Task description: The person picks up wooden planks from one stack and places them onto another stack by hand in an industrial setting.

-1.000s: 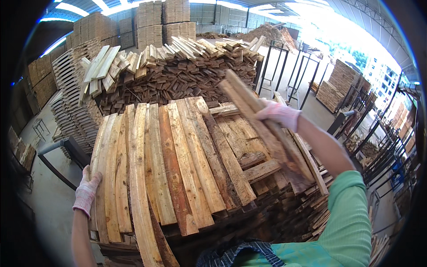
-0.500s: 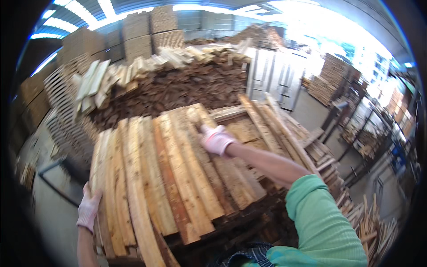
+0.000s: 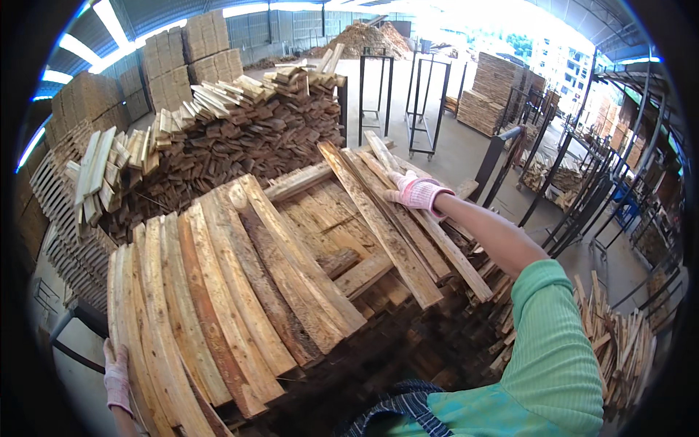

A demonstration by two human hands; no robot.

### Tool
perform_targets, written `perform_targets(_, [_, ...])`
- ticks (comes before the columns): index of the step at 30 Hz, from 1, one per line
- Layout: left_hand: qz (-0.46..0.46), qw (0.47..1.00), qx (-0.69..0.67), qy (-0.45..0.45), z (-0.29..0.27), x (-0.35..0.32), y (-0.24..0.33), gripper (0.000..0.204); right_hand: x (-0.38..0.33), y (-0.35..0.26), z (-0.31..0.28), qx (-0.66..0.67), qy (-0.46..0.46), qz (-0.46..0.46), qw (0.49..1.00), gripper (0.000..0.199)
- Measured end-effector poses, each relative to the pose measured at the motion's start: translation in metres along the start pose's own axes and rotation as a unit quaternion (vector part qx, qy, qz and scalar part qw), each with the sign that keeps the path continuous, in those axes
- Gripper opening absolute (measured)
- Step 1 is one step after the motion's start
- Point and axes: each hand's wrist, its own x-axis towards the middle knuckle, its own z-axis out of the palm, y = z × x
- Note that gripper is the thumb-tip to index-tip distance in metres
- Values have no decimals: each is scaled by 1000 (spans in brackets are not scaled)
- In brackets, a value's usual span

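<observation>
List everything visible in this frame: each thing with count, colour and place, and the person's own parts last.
plank stack: one, many pale and reddish-brown boards fanned side by side, centre foreground.
angled planks: several, pale, lying across the stack's right side under the right hand.
loose board heap: one large, dark brown topped with pale boards, behind the stack.
stacked timber blocks: several, tan, far left along the wall.
metal racks: several, black, on the floor centre back and along the right.
scrap wood pile: one, pale, lower right floor.
green sleeve: one, on the right arm.
left hand: pink-gloved, at the stack's lower left edge.
right hand: pink-gloved, resting on the angled planks.
</observation>
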Motion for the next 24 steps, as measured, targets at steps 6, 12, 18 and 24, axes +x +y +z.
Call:
perform_targets(6, [6, 1000, 14, -2, -9, 3, -6, 72, 20, 40, 8, 116, 59, -46, 990, 67])
perform_targets(12, [-47, 998, -27, 12, -22, -45, 34, 66, 58, -45, -39, 211, 42, -43, 976, 61])
perform_targets(18, [-86, 983, 163, 9, -14, -67, 107, 76, 90, -62, 18, 97, -71, 15, 993, 80])
perform_targets(24, [-121, 984, 127, -12, -7, -74, 132, 79, 63, -58, -24, 111, -77, -1, 991, 90])
